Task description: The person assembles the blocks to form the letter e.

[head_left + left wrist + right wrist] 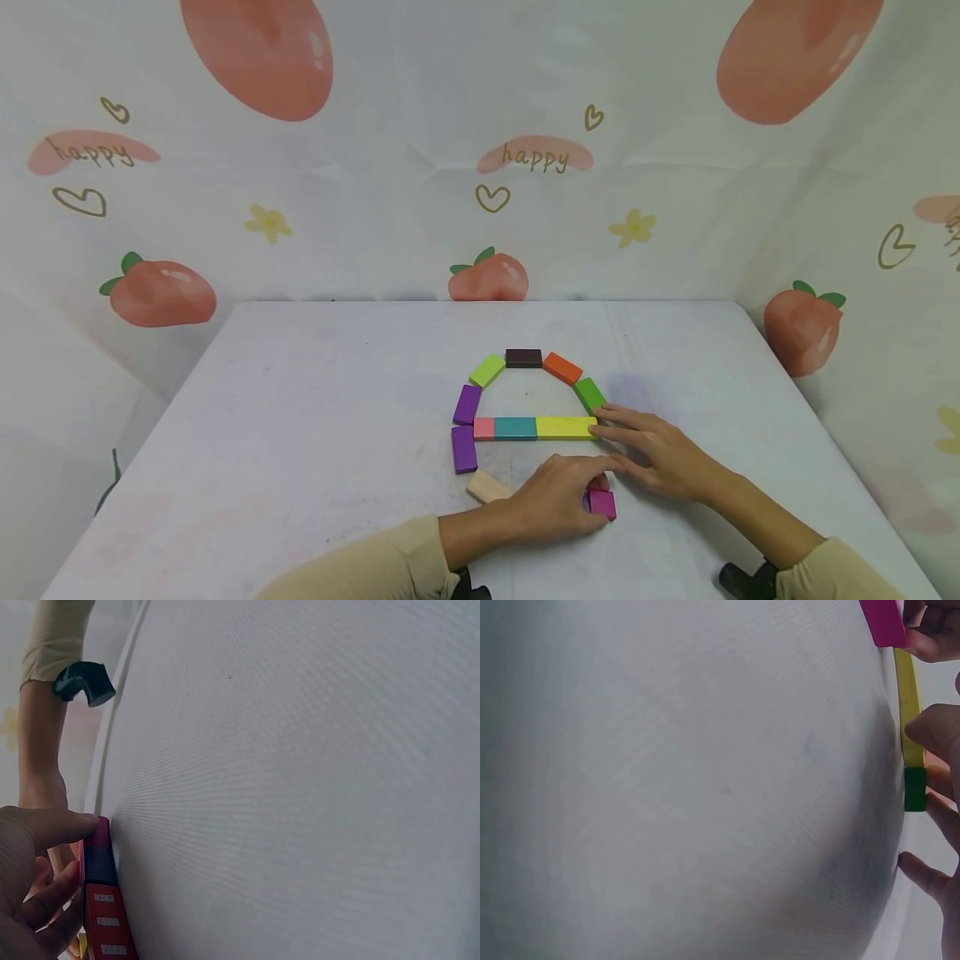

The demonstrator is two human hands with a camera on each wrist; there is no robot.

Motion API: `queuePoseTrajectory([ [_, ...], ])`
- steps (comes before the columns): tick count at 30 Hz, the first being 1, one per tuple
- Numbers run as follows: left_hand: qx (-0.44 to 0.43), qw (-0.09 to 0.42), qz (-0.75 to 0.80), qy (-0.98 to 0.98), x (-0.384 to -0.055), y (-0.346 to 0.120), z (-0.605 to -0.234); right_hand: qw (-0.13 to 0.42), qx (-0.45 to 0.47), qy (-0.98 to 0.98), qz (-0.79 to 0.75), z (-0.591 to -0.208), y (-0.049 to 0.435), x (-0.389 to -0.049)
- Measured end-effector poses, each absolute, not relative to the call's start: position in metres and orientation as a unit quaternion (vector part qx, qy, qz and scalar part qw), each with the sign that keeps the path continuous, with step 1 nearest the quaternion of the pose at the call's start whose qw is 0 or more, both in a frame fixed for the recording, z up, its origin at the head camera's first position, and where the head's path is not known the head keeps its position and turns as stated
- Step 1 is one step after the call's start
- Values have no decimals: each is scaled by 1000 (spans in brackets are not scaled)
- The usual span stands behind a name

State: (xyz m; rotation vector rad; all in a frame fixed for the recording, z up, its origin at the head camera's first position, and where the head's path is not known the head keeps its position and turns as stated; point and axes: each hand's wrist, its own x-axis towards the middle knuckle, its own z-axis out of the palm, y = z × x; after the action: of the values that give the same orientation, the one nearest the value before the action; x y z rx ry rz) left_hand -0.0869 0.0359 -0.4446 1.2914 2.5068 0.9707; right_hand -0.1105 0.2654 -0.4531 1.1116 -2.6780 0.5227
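My left hand [551, 500] curves over the lower side of a ring of coloured blocks, its fingers around a magenta block [602, 505]. In the left wrist view, a dark blue block [100, 867] and a red block [111, 922] line up beside that magenta one. My right hand [656, 454] spreads its fingers at the ring's right side. Its fingertips are at the end of a yellow block [566, 427] and at a green block [589, 395]. A plain wooden block [489, 487] lies partly hidden by my left hand.
The ring continues with purple [464, 450], light green [488, 371], black [523, 358] and orange [562, 367] blocks. Pink [483, 428] and teal [515, 428] blocks join the yellow one in a row across it. The white table [300, 433] meets a printed curtain [375, 208].
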Motion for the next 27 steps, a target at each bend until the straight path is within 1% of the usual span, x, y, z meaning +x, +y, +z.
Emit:
queuePoseTrajectory([
  [6, 428, 88, 326, 839, -87, 35, -444, 96, 379, -903, 178, -454, 266, -112],
  [13, 425, 86, 318, 843, -88, 35, -444, 84, 371, -908, 177, -451, 266, -114],
  [19, 422, 98, 325, 841, -89, 32, -443, 76, 373, -907, 181, -446, 265, -117],
  [22, 417, 94, 331, 841, -93, 28, -440, 60, 371, -904, 205, -443, 266, -120],
  [27, 389, 100, 342, 850, -105, 16, -429, 10, 334, -892, 304, -435, 270, -128],
])
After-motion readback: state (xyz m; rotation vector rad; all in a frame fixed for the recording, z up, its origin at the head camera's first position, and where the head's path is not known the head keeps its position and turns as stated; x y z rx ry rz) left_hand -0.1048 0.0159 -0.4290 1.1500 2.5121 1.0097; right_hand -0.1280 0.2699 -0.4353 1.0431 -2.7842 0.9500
